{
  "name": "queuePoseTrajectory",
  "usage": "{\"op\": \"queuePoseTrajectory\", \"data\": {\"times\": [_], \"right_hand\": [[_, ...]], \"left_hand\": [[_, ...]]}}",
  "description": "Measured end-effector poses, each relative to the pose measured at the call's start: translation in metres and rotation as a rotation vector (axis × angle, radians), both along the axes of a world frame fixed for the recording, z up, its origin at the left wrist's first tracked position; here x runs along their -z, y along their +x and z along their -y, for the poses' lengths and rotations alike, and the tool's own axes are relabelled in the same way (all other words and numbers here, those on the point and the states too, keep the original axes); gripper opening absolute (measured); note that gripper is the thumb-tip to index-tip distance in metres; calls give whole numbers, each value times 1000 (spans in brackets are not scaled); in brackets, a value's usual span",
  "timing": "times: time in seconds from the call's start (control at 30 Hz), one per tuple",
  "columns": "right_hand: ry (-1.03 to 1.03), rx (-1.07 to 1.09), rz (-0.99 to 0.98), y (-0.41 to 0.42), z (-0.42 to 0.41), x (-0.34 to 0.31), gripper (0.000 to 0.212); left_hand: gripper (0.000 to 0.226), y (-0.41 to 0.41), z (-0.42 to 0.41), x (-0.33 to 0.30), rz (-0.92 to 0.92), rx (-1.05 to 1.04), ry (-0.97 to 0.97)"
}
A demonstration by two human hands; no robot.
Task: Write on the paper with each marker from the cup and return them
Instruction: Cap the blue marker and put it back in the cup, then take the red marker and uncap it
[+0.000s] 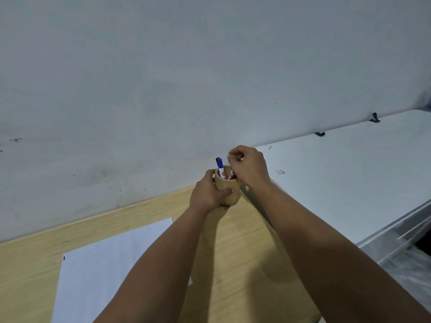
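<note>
Wooden cup [227, 191] standing upright near the far edge of the tabletop [245, 264], close against the wall [163, 89], toward the far right corner where a white surface [349, 183] adjoins. Left hand [207, 194] wrapped round the cup's left side, thumb laid across the near wall, fingers curled behind; cup steadied, not lifted as far as can be judged.

Blue-capped marker [220, 167] upright in the cup, long axis near vertical, cap end up and clear of the rim, leaning slightly to the left. Right hand [248, 166] directly above the right half of the cup mouth, fingers bunched together and pinching a second marker [231, 176]; only a patterned strip of its barrel visible below the fingers, cap colour not discernible. That marker also near vertical, lower end inside the cup.

Governing relation: pinched marker lying straight below the right fingertips, axis in line with the cup's opening. Judged requirement: straight travel along that axis, clear of the blue-capped neighbour just to the left. Insertion or withdrawal not determinable.

Paper [112, 264] flat on the near left part of the tabletop, well apart from the cup; a small dark mark at its left edge.
</note>
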State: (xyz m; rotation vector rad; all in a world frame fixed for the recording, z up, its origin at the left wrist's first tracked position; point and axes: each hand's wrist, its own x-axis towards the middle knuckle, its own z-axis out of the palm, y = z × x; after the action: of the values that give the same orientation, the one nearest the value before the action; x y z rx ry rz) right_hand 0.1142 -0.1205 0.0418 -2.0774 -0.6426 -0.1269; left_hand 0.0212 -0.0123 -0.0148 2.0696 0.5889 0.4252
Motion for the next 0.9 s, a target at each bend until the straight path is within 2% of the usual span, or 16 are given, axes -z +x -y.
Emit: {"op": "queuePoseTrajectory", "data": {"times": [0.07,0.17,0.3,0.57,0.67,0.8,0.9], "right_hand": [[5,41,34,5,1,3,26],[-92,33,-58,10,2,10,43],[-98,53,-171,10,2,17,27],[-114,44,-235,8,4,14,24],[-41,62,-184,4,7,3,26],[192,50,-94,-6,16,-38,34],[365,25,-98,-15,16,-71,24]], "left_hand": [[80,0,2,-1,7,3,4],[76,0,3,-3,11,8,-4],[74,-1,4,-4,5,4,-18],[75,-3,3,-4,-33,16,31],[81,-4,2,-7,-70,19,56],[111,-15,3,-13,-121,15,56],[105,-29,4,-29,-110,8,139]]}}
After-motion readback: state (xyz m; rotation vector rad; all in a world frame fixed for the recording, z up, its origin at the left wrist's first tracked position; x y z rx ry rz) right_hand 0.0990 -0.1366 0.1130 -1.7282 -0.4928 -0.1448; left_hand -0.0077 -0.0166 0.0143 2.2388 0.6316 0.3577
